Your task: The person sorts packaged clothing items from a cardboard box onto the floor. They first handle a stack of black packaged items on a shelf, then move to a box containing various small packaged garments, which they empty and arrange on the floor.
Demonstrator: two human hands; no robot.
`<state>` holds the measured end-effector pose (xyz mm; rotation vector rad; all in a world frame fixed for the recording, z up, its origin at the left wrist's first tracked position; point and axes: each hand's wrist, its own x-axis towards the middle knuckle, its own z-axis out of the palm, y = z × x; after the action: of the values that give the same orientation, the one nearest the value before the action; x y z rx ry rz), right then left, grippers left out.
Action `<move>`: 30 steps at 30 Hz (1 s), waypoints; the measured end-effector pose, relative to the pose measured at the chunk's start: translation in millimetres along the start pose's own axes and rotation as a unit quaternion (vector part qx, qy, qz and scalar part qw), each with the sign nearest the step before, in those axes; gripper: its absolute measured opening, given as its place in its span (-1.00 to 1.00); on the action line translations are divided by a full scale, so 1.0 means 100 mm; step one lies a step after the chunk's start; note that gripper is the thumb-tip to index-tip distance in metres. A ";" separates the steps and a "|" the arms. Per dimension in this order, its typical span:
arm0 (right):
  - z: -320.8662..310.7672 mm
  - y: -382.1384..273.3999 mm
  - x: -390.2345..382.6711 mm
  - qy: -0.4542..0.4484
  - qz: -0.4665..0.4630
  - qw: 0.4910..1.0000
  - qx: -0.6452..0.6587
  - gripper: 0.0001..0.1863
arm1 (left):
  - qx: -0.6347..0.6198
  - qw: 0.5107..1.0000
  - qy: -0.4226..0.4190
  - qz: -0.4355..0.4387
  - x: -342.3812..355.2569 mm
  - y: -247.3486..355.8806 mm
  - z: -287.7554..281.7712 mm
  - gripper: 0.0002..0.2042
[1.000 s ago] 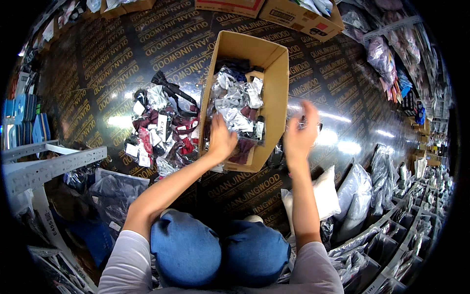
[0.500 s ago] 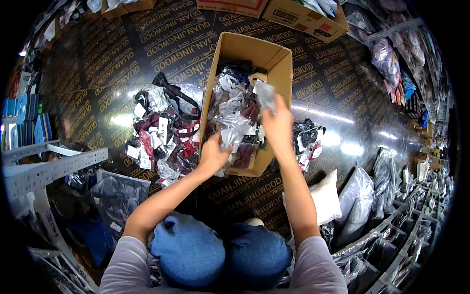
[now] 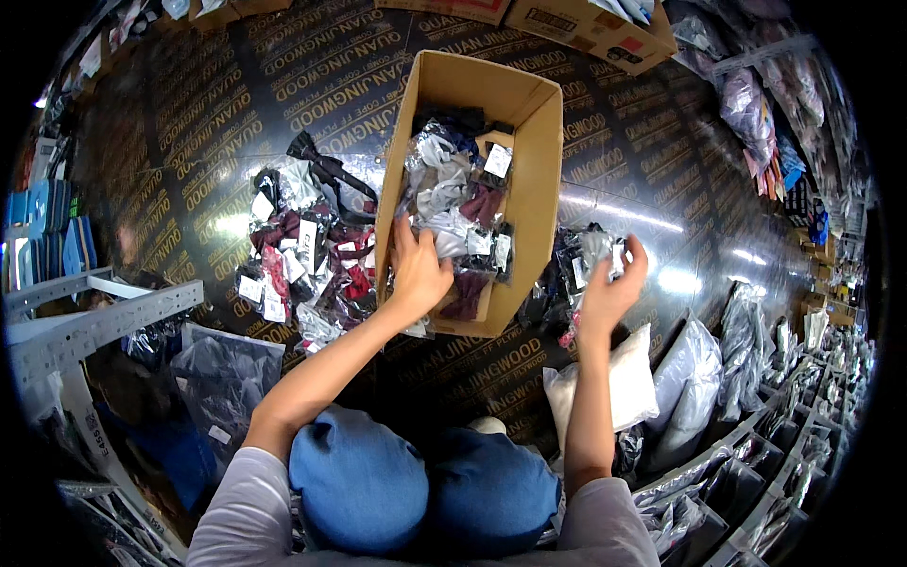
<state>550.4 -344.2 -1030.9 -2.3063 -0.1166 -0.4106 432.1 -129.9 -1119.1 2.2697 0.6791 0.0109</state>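
Note:
A tall cardboard box [image 3: 536, 170] stands open in front of me, holding small clear-bagged fabric pieces in grey, wine red and black, several with white tags. My left hand [image 3: 419, 274] reaches over its left wall, fingers stretched onto a grey bagged piece [image 3: 448, 230]. Outside the box, my right hand [image 3: 612, 288] is above the right pile [image 3: 559, 274] of dark bagged pieces. Its fingers are apart beside a grey bagged piece [image 3: 595, 246] on that pile. Whether either hand still touches its piece is hard to see.
Left of the box lies a larger pile of bagged pieces [image 3: 307, 250], with a black strap-like piece [image 3: 326, 170] on top. A metal rack [image 3: 113, 307] juts in at left. White [image 3: 614, 383] and grey bags [image 3: 688, 373] lie at right, near shelving bins. Cartons [image 3: 595, 33] stand behind.
My right hand has moved from inside the box to the right pile, where the grey piece now lies. My left hand has shifted slightly up, fingers spreading onto the box's contents.

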 end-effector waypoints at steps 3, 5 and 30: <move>0.36 -0.71 -0.19 -0.144 -0.161 0.975 0.045 -0.59 | 0.034 0.999 0.022 0.001 -0.03 -0.03 0.15 -0.45; 0.84 -0.77 -0.31 -0.249 -0.100 0.963 0.009 -0.55 | -0.019 0.998 0.056 0.037 -0.12 -0.18 0.25 -0.33; 0.61 -0.64 -0.69 -0.240 -0.040 0.969 -0.046 -0.57 | 0.261 0.950 -0.169 -0.013 -0.13 -0.26 0.07 -0.26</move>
<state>487.7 -252.6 -1049.1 -2.4573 -0.4366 0.1148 410.5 -125.6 -1138.5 2.6668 0.5718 -0.6248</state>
